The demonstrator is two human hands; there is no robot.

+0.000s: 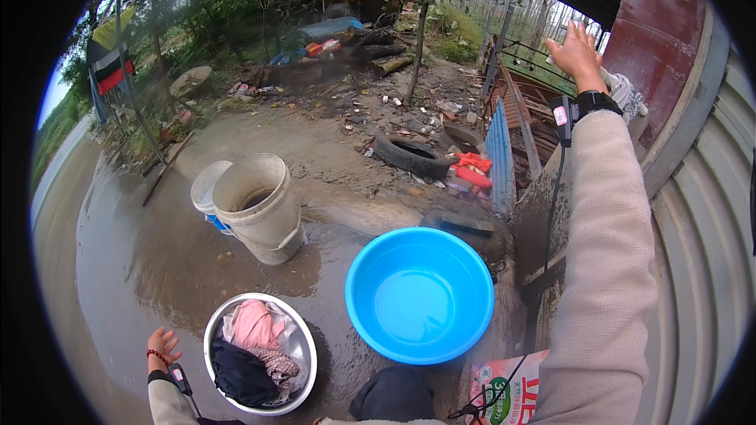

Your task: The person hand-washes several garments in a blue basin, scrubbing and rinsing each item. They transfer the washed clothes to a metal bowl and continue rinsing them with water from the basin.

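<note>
My right hand (576, 56) is raised at the upper right with its fingers apart, beside a pale cloth (623, 94) that hangs partly behind my wrist. Low at the left, my left hand (163, 345) holds nothing, fingers spread, just left of a metal basin (313, 360). Inside that basin lie a pink cloth (255, 324), a dark garment (239, 372) and a checked cloth (277, 366). A blue plastic basin (419, 301) rests on the wet ground in front of me, with a little clear liquid or a wet sheen at its bottom.
Two white plastic buckets, the nearer one (260, 230) holding dark liquid, stand beyond the metal basin. A printed detergent bag (508, 383) lies at lower right. Farther off are an old tire (410, 156), a blue corrugated sheet (502, 159) and logs (391, 66). A corrugated metal wall (703, 248) borders the right.
</note>
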